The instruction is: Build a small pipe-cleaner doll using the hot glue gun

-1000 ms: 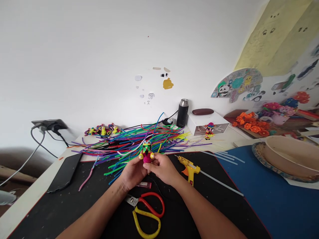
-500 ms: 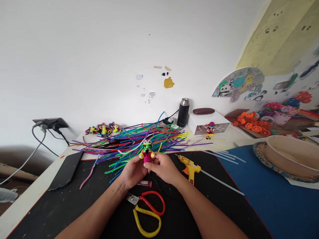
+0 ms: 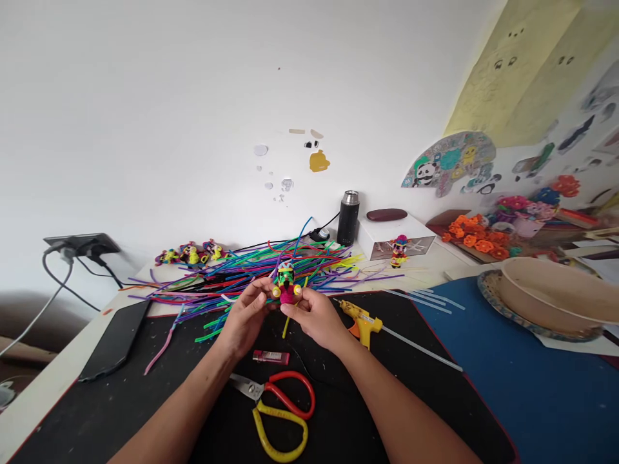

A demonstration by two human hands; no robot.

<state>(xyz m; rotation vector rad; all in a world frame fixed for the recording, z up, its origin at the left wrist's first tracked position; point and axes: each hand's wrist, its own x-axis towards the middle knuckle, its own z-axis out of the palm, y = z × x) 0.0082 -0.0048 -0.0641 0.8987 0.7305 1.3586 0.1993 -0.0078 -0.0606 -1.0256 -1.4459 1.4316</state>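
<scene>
A small pipe-cleaner figure (image 3: 287, 293) with a green face, magenta body and yellow hands stands upright between my hands. My right hand (image 3: 316, 319) pinches its lower body between thumb and fingers. My left hand (image 3: 246, 317) is beside the figure's other side, thumb and fingers apart; whether a fingertip touches it is hard to make out. Below them a pink lighter (image 3: 271, 357) lies on the black mat (image 3: 193, 412). Nearer me are scissors (image 3: 285, 412) with one red and one yellow handle. A yellow glue gun (image 3: 362, 322) with a glue stick in it lies beside my right wrist.
A pile of coloured pipe cleaners (image 3: 232, 274) spreads behind my hands. Several finished figures (image 3: 188, 253) lie at the back left, and another (image 3: 399, 251) stands before a white box (image 3: 377, 248). A black bottle (image 3: 348, 219), a phone (image 3: 116, 341) and a large bowl (image 3: 556, 296) are around.
My left hand has loosened and drawn slightly left from the figure, while my right hand keeps hold of it. The lighter now shows fully. The view has shifted a little to the right.
</scene>
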